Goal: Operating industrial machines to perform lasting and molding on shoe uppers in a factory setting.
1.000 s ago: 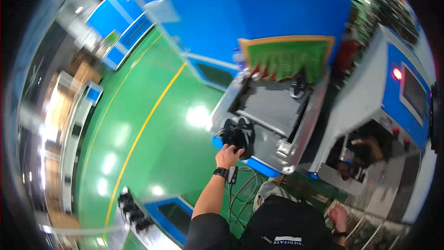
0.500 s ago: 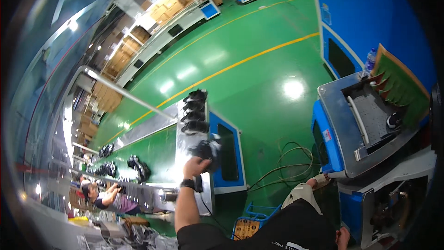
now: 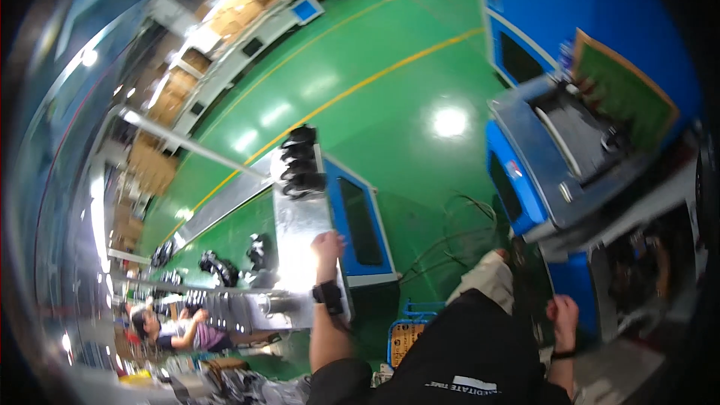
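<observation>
My left hand (image 3: 328, 244), with a dark band at the wrist, is over the right side of the shiny metal table (image 3: 296, 219). Its fingers are blurred and turned away, and no object shows in it. A row of black shoe-like pieces (image 3: 300, 167) lies at the table's far end. Just left of the table, another black piece (image 3: 259, 250) rests on the green belt (image 3: 244, 225). My right hand (image 3: 564, 313) hangs low at my right side, its fingers loosely bent and apart, holding nothing visible.
More black pieces (image 3: 217, 267) lie farther along the belt. A person (image 3: 180, 332) works at lower left. To the right stands a blue and grey machine (image 3: 529, 172), with a hose (image 3: 454, 244) on the floor. A blue-framed cart (image 3: 409, 322) is close to my legs.
My left hand has let go of the black piece it held on the table. One more black piece now lies on the belt beside the table. My right hand has risen further into view.
</observation>
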`<act>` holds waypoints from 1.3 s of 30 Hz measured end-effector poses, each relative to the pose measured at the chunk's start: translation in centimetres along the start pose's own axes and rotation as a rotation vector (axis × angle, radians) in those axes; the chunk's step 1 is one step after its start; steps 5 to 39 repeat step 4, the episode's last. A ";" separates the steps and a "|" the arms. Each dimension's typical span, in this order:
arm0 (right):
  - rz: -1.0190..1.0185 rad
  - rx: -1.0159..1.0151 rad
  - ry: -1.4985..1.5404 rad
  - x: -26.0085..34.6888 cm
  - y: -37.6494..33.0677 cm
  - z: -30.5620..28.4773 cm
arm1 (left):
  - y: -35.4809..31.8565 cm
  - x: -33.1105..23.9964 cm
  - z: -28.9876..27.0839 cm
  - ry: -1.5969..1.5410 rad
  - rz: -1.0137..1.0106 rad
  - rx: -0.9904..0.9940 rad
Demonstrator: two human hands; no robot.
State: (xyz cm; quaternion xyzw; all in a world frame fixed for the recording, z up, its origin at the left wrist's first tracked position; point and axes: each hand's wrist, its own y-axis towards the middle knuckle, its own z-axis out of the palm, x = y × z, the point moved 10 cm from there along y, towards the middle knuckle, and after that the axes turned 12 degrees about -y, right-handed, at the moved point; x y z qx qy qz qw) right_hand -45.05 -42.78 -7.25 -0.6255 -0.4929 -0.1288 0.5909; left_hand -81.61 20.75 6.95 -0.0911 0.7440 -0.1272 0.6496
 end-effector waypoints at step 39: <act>-0.254 0.427 -0.021 15.9 -8.3 10.5 | -6.5 1.7 20.2 0.010 0.028 0.481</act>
